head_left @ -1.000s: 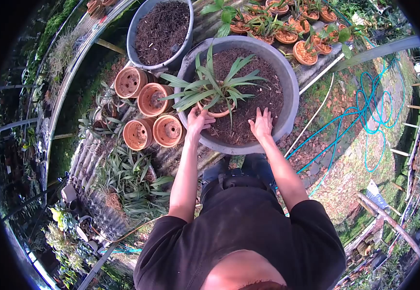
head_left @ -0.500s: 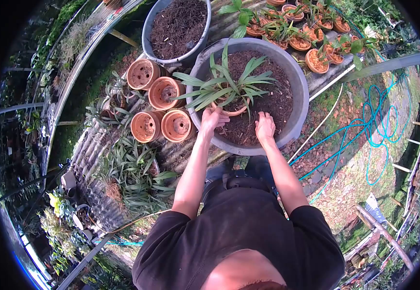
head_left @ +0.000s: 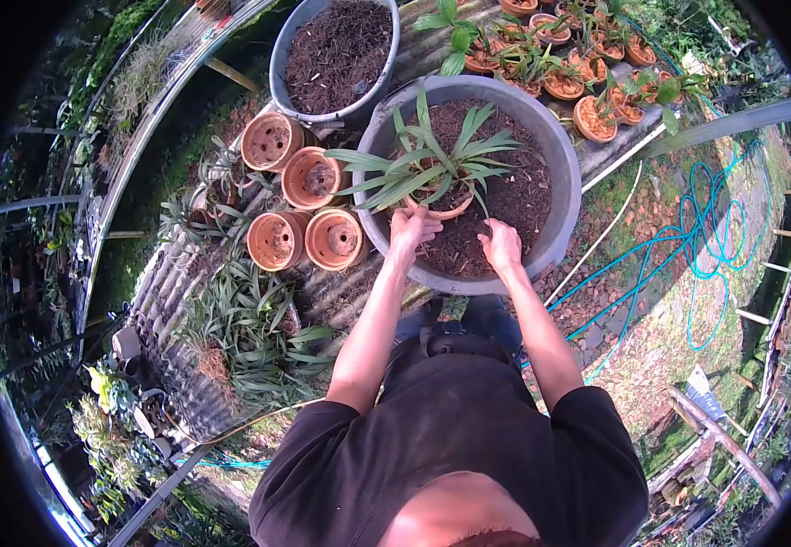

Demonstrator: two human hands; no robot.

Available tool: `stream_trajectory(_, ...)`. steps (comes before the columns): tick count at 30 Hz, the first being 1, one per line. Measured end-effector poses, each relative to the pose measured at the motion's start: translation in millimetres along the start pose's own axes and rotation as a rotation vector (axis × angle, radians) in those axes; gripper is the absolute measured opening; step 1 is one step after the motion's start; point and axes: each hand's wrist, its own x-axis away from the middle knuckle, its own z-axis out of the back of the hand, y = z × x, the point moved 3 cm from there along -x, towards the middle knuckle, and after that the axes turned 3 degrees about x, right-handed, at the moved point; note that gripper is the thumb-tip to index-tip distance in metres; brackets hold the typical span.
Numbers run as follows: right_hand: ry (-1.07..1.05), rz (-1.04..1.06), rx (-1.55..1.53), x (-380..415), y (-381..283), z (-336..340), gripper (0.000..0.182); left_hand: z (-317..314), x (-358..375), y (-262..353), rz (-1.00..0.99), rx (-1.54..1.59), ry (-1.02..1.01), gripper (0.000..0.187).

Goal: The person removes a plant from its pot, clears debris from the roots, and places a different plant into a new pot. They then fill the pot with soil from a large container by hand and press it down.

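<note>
A leafy plant [head_left: 436,164] with long, narrow green leaves stands in a terracotta pot [head_left: 455,211]. That pot sits on dark soil [head_left: 516,196] inside a large grey tub [head_left: 570,182]. My left hand [head_left: 413,228] grips the near left side of the pot's rim, with some fingers extended over the soil. To the right of the pot, my right hand [head_left: 503,244] is closed at the tip of a drooping leaf [head_left: 481,202], seemingly pinching it between thumb and finger. Leaves cover much of the pot.
Several terracotta pots [head_left: 333,239] stand left of the tub. Behind them is another tub [head_left: 279,68] of soil. Loose plants [head_left: 250,328] lie on the corrugated surface at left. Several potted plants [head_left: 594,118] fill the back right; a blue hose [head_left: 692,232] lies at right.
My right hand has moved slightly up and left and closed at the drooping leaf's tip, which now stretches towards it. My left hand stays at the pot's rim, a little further right.
</note>
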Motion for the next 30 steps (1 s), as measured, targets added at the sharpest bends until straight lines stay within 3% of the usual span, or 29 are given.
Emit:
stream_trajectory(2, 0.028, 0.002, -0.072, -4.9, -13.0, 23.6, 0.038, 0.1, 1.1, 0.3, -0.017, 0.009, 0.002, 0.035)
stream_trajectory(4, -0.068, -0.154, -0.167, -11.2, -27.1, 46.2, 0.038, -2.4, 10.4, 7.4, -0.030, 0.005, 0.011, 0.036)
stream_trajectory(8, -0.008, -0.093, -0.053, -22.7, 5.9, 27.6, 0.041, -3.9, 7.1, 3.0, -0.024, 0.017, 0.005, 0.034)
stream_trajectory(14, -0.106, -0.173, -0.118, -24.7, 22.6, 24.2, 0.044, -4.3, 9.4, 8.0, -0.012, 0.028, 0.040, 0.032)
stream_trajectory(19, -0.067, -0.210, -0.168, -18.3, 3.5, 44.0, 0.043, -4.0, 6.5, 5.6, -0.006, 0.047, 0.041, 0.032)
stream_trajectory(22, -0.179, -0.177, -0.364, -23.2, -15.1, 48.5, 0.042, -5.4, 7.7, 5.3, -0.016, 0.054, 0.041, 0.032)
stream_trajectory(25, -0.216, -0.058, -0.351, -26.9, -53.4, 58.9, 0.042, -4.4, 2.3, 1.3, -0.017, 0.039, 0.001, 0.033)
stream_trajectory(26, -0.085, 0.196, -0.430, -28.4, -65.7, 57.1, 0.038, -3.8, 0.4, -0.3, -0.021, 0.039, -0.008, 0.034)
stream_trajectory(28, 0.018, 0.388, -0.351, -38.6, -89.3, 57.2, 0.030, -4.1, -1.6, -0.6, -0.031, 0.041, -0.026, 0.035)
stream_trajectory(30, 0.050, 0.453, -0.288, -46.1, -101.9, 45.2, 0.035, -4.0, -0.4, 1.4, -0.032, 0.019, -0.020, 0.036)
